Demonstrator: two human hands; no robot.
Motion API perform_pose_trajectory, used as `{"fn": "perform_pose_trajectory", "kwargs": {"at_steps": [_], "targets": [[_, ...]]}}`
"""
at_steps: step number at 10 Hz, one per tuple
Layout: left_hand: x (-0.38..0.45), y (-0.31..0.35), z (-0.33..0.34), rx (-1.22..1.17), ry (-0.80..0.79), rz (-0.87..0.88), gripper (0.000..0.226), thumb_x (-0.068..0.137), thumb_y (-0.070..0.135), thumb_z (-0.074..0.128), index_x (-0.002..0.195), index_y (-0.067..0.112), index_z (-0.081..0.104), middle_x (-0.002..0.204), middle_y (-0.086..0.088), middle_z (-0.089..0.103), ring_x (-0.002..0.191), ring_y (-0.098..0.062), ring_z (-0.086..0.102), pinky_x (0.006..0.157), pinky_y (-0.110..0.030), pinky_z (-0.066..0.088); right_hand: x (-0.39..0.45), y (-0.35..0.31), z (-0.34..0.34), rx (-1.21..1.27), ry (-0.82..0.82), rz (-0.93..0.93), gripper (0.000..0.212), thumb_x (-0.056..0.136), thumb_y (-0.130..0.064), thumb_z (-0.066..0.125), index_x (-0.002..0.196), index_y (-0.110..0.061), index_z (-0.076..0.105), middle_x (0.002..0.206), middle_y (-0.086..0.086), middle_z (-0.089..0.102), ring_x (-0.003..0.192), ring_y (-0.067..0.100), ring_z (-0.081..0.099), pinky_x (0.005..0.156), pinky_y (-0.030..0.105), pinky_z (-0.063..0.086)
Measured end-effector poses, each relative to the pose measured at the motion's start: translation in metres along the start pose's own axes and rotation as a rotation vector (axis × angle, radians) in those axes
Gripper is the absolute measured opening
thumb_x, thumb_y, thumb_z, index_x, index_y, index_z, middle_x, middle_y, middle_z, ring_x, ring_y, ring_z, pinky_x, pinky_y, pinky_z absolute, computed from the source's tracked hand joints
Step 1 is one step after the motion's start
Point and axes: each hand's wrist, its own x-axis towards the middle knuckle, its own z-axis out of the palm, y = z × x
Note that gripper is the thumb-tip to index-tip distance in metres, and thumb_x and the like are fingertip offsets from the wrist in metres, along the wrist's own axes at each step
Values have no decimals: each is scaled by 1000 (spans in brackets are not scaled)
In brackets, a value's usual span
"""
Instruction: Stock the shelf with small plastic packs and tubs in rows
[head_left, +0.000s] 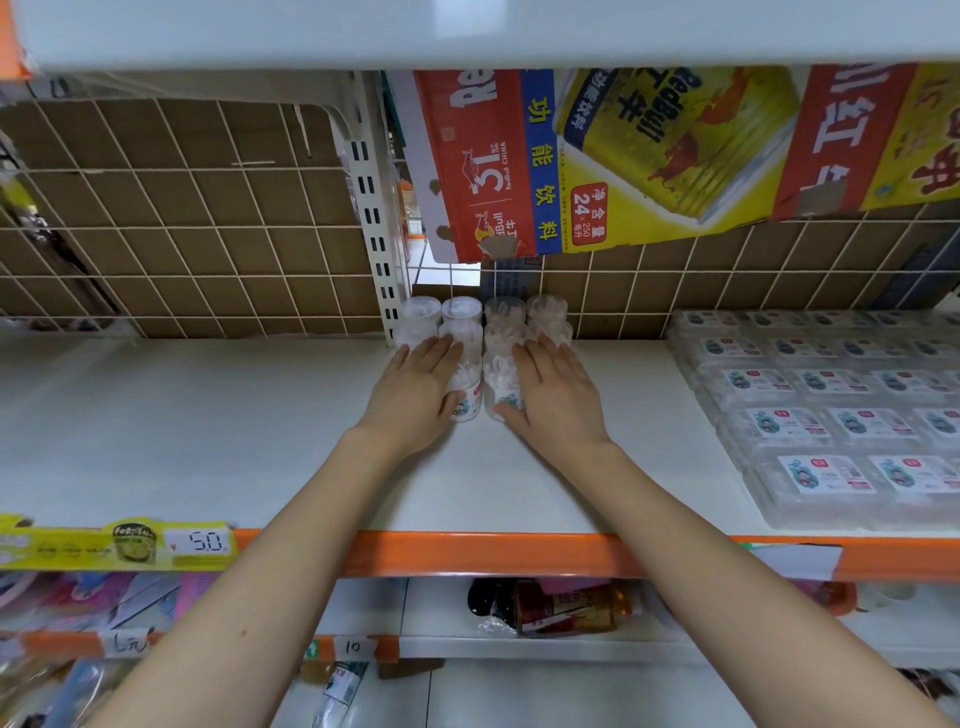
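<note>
Tubs (460, 312) visible: ten. Left hand (418, 387), right hand (556, 395) lie flat, fingers straight, on front tubs.

White shelf (208, 441) taken as landmark. Clear tubs (460, 317) grouped in rows at shelf rear centre. Left hand (421, 387) and right hand (558, 397) laid flat over front tubs. Flat packs (831, 415) stacked at shelf right end.

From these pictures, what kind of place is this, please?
Most likely a small shop. The shelf has an orange edge with a price tag, flat packs lie in rows, and both hands straighten clear tubs.
</note>
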Motion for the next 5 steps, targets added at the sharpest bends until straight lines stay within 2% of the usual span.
{"fn": "perform_pose_trajectory", "kwargs": {"at_steps": [2,4,5], "targets": [[0,2,-3,32,-25,-23,66,97,36,42,150,11,12,158,-6,12,145,-21,9,117,-41,5,0,1,-4,7,-32,8,73,66,-42,79,121,1,58,121,18,61,117,32,55,102,46,38],[-10,1,-15,-17,82,-63,66,95,37,47,148,8,21,154,-12,24,143,-27,17,116,-41,9,1,-5,-17,92,-11,14,65,82,-44,61,128,1,52,131,19,53,127,33,44,111,45,25],[-31,3,-17,-76,245,-79,56,90,33,49,137,4,45,138,-21,47,128,-38,42,105,-47,33,-6,-14,-27,161,29,45,64,86,-46,46,127,1,52,131,18,53,125,33,45,109,45,29]]}}
